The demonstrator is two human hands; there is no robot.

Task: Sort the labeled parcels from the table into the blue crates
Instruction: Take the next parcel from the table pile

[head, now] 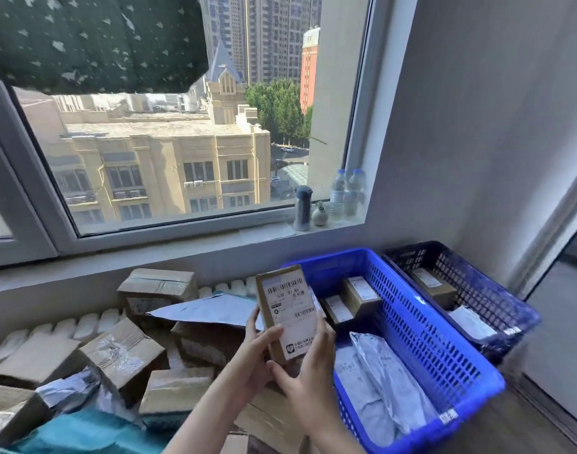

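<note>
I hold a small cardboard parcel [288,306] upright in both hands, its white barcode label facing me. My left hand [259,352] grips its left edge and lower side; my right hand [308,385] grips its right edge and bottom. Just right of the parcel sits a bright blue crate [441,348] holding small boxes and grey mailer bags. Behind it to the right is a darker blue crate [496,296] with a box and a white bag inside. A heap of taped cardboard parcels [123,352] and a grey mailer [208,311] lies left of my hands.
A window sill at the back carries a grey flask [302,208], a small vase [319,215] and two water bottles [347,194]. A white radiator [84,322] runs behind the parcel heap. A teal cloth [84,430] lies at the lower left. A grey wall stands right.
</note>
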